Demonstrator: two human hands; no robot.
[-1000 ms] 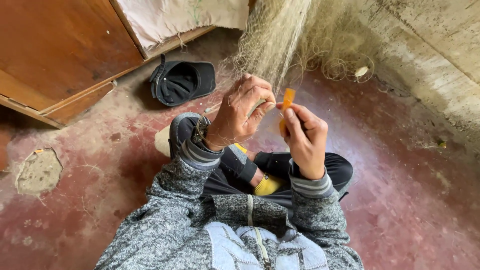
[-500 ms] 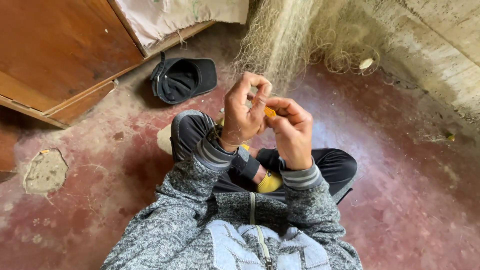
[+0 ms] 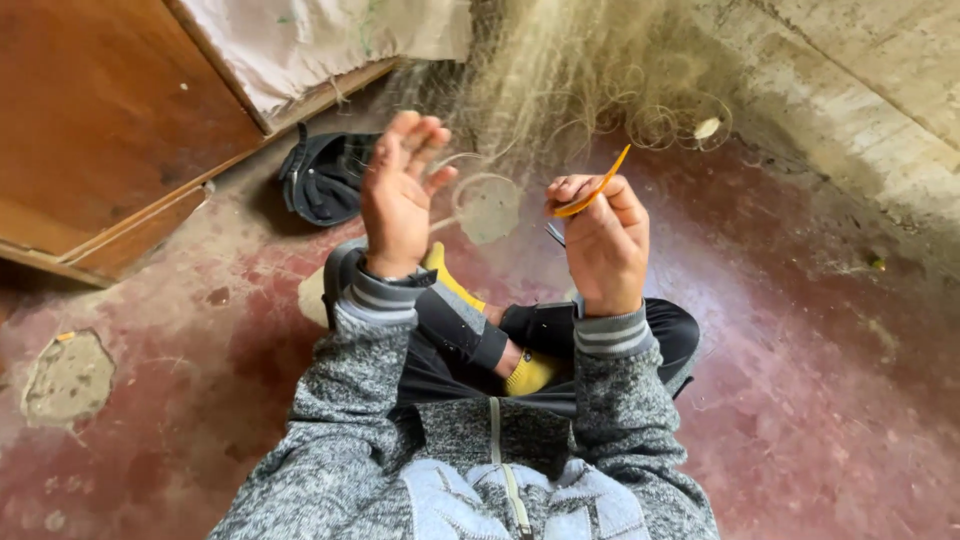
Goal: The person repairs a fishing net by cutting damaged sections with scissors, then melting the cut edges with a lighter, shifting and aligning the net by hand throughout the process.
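Note:
I sit cross-legged on a red floor in a grey speckled sweater. My right hand (image 3: 602,240) is closed on a thin orange netting needle (image 3: 598,186) that points up and to the right. My left hand (image 3: 398,196) is raised with its fingers spread, and fine pale mesh of a fishing net (image 3: 560,80) runs over its fingertips. The net hangs in front of me and piles against the wall, with loops of line (image 3: 485,200) between my two hands. The hands are apart, about a hand's width.
A black cap (image 3: 325,178) lies on the floor ahead to the left. A wooden door or cabinet (image 3: 110,120) stands at the left with pale cloth (image 3: 320,40) over it. A concrete wall (image 3: 860,90) rises at right. The floor has broken patches (image 3: 68,378).
My hands were together working at the net with the orange needle. Now they have parted; the left hand has opened and lifted, and the right holds the needle off to the right.

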